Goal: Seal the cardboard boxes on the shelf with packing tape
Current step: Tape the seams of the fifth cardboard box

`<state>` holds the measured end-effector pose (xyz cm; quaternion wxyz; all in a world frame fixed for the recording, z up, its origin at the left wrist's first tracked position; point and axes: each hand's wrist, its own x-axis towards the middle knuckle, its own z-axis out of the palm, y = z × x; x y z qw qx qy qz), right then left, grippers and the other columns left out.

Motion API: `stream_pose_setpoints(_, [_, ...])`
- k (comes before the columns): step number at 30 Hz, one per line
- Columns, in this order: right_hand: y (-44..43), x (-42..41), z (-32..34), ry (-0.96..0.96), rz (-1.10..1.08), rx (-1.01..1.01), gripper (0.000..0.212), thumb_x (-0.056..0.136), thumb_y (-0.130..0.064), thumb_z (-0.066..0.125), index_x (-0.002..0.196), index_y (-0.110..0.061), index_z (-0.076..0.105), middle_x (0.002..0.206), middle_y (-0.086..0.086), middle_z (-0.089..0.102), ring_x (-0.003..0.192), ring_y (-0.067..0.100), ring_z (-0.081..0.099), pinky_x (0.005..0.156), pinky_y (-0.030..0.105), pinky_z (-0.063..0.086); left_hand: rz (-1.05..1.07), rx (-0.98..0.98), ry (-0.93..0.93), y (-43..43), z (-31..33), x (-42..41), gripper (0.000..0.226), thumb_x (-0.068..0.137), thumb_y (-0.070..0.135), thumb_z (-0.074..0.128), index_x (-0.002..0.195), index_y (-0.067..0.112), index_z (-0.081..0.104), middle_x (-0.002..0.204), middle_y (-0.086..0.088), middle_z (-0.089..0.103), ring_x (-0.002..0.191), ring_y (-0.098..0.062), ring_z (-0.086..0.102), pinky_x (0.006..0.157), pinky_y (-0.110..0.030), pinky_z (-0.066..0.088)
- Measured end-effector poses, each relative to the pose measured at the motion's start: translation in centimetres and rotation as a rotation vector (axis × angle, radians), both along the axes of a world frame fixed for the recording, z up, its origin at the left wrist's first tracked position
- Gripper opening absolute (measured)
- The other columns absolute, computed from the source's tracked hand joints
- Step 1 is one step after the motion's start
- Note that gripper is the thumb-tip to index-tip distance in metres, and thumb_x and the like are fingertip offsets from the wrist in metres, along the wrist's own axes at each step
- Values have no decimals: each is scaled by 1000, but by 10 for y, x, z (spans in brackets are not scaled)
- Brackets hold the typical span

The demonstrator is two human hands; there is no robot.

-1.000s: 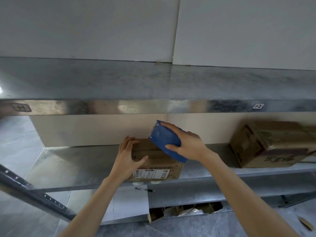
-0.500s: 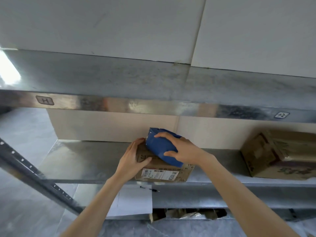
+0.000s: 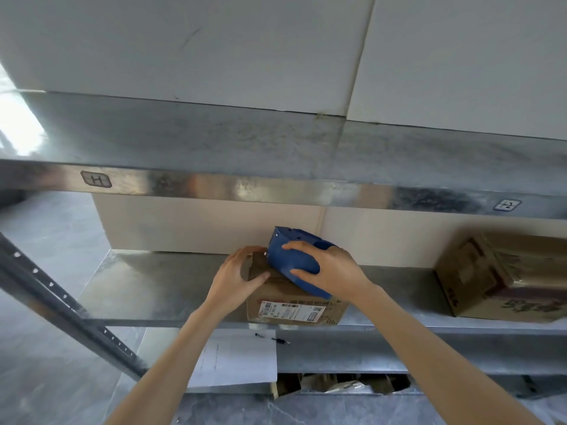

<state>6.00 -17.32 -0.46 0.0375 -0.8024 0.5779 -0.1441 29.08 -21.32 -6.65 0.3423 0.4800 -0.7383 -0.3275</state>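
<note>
Cardboard box (image 3: 277, 297) first: the fingers (image 3: 299, 245) of my right hand (image 3: 333, 271) curl over the top of the blue tape dispenser (image 3: 287, 260), and the thumb clamps its near side, so that hand grips it firmly. The dispenser lies tilted on the box top, its front end at the far left corner. My left hand (image 3: 234, 279) steadies the box, fingers bent round that far left corner and thumb pressed flat on the top.

I see the box on the middle metal shelf (image 3: 159, 286), close to the front edge, with a white shipping label (image 3: 291, 312) on its near face. Well apart to the right on the same shelf is a larger cardboard box (image 3: 506, 277). Whether either box's seam carries tape, I cannot tell.

Lower down, a sheet of paper (image 3: 236, 360) lies on the shelf below with a pen (image 3: 273, 338) near its top right corner. Overhead runs the upper shelf (image 3: 214, 139).
</note>
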Motion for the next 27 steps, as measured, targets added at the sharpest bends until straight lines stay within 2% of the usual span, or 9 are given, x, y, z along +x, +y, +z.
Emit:
stream_pose_setpoints(3, [6, -4, 12, -32, 67, -17, 47, 94, -51, 51, 139, -50, 37, 79, -3, 67, 56, 13, 51, 57, 29, 46, 19, 43, 100, -10, 15, 9, 38, 83, 36, 70, 120, 31, 62, 123, 14, 65, 117, -5, 57, 103, -32, 45])
stream_pose_setpoints(5, [11, -4, 18, -12, 138, -64, 46, 93, -55, 45, 137, -51, 34, 74, -2, 67, 53, 15, 53, 53, 32, 49, 11, 82, 176, -16, 28, 13, 30, 84, 27, 71, 111, 36, 65, 118, 15, 68, 114, -7, 62, 103, -38, 48])
stream_pose_setpoints(7, [16, -4, 22, 23, 208, -119, 46, 92, -52, 47, 137, -47, 37, 60, -6, 59, 44, 14, 45, 44, 32, 48, -17, 126, 210, -20, 38, 14, 33, 86, 16, 72, 107, 41, 64, 111, 20, 71, 108, -7, 66, 100, -42, 50])
stream_pose_setpoints(9, [20, -5, 23, 43, 250, -147, 49, 92, -43, 57, 139, -43, 42, 51, -11, 45, 40, 10, 34, 38, 30, 44, -70, 147, 196, -20, 45, 14, 35, 86, 11, 68, 107, 39, 65, 106, 20, 72, 103, -6, 68, 99, -40, 51])
stream_pose_setpoints(11, [24, -5, 24, 57, 276, -154, 51, 92, -41, 59, 139, -44, 41, 50, -11, 41, 40, 9, 30, 38, 31, 44, -160, 172, 183, -15, 51, 13, 39, 84, 7, 62, 111, 35, 66, 108, 14, 73, 105, -7, 68, 98, -35, 52])
stream_pose_setpoints(15, [31, -4, 26, 77, 302, -172, 52, 92, -37, 60, 138, -44, 38, 48, -9, 33, 39, 11, 27, 37, 33, 42, -321, 198, 160, -4, 58, 10, 52, 89, -14, 51, 117, 26, 66, 111, 11, 73, 107, -8, 67, 92, -23, 52])
stream_pose_setpoints(21, [38, -3, 32, 76, 297, -183, 50, 92, -38, 57, 139, -42, 39, 48, -9, 27, 39, 12, 25, 36, 31, 40, -332, 242, 213, -1, 59, 12, 39, 90, -17, 50, 107, 11, 71, 106, -1, 75, 101, -11, 69, 89, -22, 51])
stream_pose_setpoints(27, [43, -3, 37, 63, 289, -179, 50, 92, -38, 58, 139, -41, 41, 47, -10, 29, 39, 12, 27, 38, 26, 36, -302, 371, 293, 0, 63, 8, 38, 92, -14, 41, 111, 3, 69, 107, -5, 74, 98, -10, 68, 87, -20, 51])
